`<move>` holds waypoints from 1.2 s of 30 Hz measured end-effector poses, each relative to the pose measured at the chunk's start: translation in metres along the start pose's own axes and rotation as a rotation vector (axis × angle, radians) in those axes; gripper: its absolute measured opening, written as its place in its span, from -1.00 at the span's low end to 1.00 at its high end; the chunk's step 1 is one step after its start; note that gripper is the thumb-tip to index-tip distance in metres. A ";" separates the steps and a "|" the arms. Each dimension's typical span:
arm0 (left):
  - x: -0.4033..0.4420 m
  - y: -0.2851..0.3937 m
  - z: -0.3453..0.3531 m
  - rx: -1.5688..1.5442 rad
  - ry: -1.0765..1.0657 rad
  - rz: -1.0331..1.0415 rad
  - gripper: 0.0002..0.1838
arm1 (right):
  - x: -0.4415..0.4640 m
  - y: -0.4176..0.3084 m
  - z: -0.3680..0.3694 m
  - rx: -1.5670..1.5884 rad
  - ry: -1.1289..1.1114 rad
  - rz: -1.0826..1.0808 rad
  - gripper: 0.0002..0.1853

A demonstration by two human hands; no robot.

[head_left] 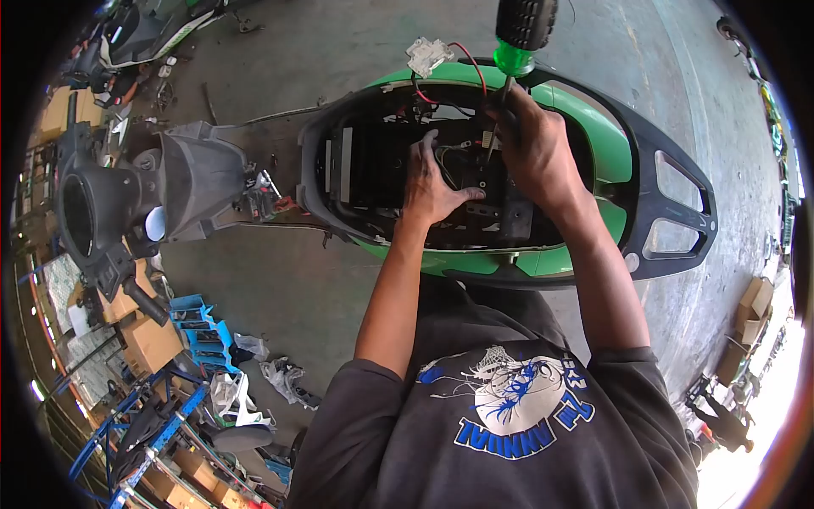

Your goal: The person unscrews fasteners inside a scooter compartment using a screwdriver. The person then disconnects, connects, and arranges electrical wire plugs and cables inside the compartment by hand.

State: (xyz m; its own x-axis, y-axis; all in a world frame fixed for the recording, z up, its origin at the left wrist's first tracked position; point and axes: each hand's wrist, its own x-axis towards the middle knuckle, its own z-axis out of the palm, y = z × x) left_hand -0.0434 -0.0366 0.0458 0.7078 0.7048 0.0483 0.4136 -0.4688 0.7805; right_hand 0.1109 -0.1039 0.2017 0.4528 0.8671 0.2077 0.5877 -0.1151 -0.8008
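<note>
My right hand [543, 148] is closed around the shaft of a screwdriver with a green and black handle [517, 47]. The handle stands up toward the camera, and the shaft points down into the open compartment [373, 136] of a green and black scooter body [606, 144]. Beside it, my left hand [431, 185] rests in the compartment, thumb stretched out and fingers apart, near some thin wires and a dark bracket. What lies under its fingertips is hidden. A whitish connector block [429, 56] with red and black wires lies at the compartment's far edge.
The scooter's handlebar and front section [127, 199] extend to the left. A black rear rack [678, 204] sits at the right end. Cardboard boxes [153, 339], a blue rack [203, 331] and loose parts stand at lower left. More boxes [750, 314] line the right side.
</note>
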 end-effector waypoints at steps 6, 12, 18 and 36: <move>-0.014 0.033 0.003 0.344 -0.218 0.053 0.02 | 0.007 0.009 -0.009 -0.003 -0.045 0.039 -0.88; -0.011 0.052 0.018 0.435 -0.283 -0.119 -0.08 | 0.015 0.008 -0.024 0.005 -0.160 0.033 -0.78; -0.004 0.043 0.026 0.481 -0.293 -0.097 -0.15 | 0.021 0.015 -0.027 0.047 -0.226 -0.032 -0.82; -0.002 0.040 0.028 0.381 -0.272 -0.104 -0.38 | 0.001 0.019 -0.006 0.073 0.040 0.065 -0.84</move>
State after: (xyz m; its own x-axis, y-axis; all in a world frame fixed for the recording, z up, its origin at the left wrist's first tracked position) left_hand -0.0124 -0.0714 0.0595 0.7544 0.6174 -0.2228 0.6349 -0.6003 0.4864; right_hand 0.1266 -0.1087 0.1904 0.5158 0.8387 0.1750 0.5063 -0.1335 -0.8520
